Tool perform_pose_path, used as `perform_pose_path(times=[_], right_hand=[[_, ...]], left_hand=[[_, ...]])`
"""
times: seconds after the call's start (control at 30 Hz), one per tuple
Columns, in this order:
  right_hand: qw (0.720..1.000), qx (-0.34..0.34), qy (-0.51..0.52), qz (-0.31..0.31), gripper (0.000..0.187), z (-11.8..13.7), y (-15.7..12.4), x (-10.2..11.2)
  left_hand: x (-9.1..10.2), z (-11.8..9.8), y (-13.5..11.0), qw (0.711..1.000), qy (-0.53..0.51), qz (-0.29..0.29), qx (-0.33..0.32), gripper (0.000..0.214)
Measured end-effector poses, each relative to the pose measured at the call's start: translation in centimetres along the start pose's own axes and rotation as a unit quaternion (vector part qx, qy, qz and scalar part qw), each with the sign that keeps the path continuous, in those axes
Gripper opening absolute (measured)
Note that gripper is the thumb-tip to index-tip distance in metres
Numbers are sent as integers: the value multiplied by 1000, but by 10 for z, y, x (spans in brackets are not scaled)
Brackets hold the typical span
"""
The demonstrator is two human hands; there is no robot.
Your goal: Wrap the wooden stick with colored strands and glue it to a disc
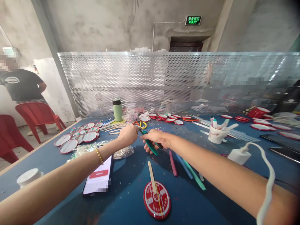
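My right hand [156, 138] is wrapped round the green handles of a pair of pliers [150, 144]. The dark jaws point away to the left, right up against my left hand [128, 134]. That left hand is closed, and whatever its fingers pinch at the jaws is hidden. Just beyond the jaws there is a yellow and orange loop-shaped handle [142, 125]. Nearer to me lies a red round disc [153, 206] with white print; a flat wooden stick [151, 175] rests on it and a thin yellow line runs across it.
A phone [98, 175] with a lit screen lies under my left forearm. Pink [172, 162], blue and green pens lie by my right forearm. Red-rimmed round mirrors [90, 136] sit in piles. A cup of markers [217, 134], a green bottle [117, 111] and a white charger [239, 155] stand about.
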State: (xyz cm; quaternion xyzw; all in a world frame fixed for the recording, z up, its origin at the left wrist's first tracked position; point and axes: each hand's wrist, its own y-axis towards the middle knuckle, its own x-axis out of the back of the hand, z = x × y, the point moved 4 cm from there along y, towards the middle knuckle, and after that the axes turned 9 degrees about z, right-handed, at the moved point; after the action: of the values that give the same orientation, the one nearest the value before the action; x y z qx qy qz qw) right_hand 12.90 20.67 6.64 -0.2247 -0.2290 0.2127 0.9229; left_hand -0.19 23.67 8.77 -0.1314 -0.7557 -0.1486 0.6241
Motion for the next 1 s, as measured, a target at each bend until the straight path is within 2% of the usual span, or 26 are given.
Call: perform_pose_path(times=[0.13, 0.4, 0.67, 1.0], right_hand=[[1000, -6, 8, 12, 31, -1, -2, 7], [1000, 0, 15, 1, 29, -8, -3, 5], [999, 20, 34, -11, 30, -9, -5, 12], [999, 31, 26, -5, 32, -6, -5, 9]], left_hand=[[1, -1, 6, 1000, 5, -4, 0, 29], [-4, 11, 12, 1000, -18, -5, 13, 30], [-4, 14, 9, 997, -67, -28, -24, 36], [-6, 7, 2, 996, -69, -38, -52, 35]])
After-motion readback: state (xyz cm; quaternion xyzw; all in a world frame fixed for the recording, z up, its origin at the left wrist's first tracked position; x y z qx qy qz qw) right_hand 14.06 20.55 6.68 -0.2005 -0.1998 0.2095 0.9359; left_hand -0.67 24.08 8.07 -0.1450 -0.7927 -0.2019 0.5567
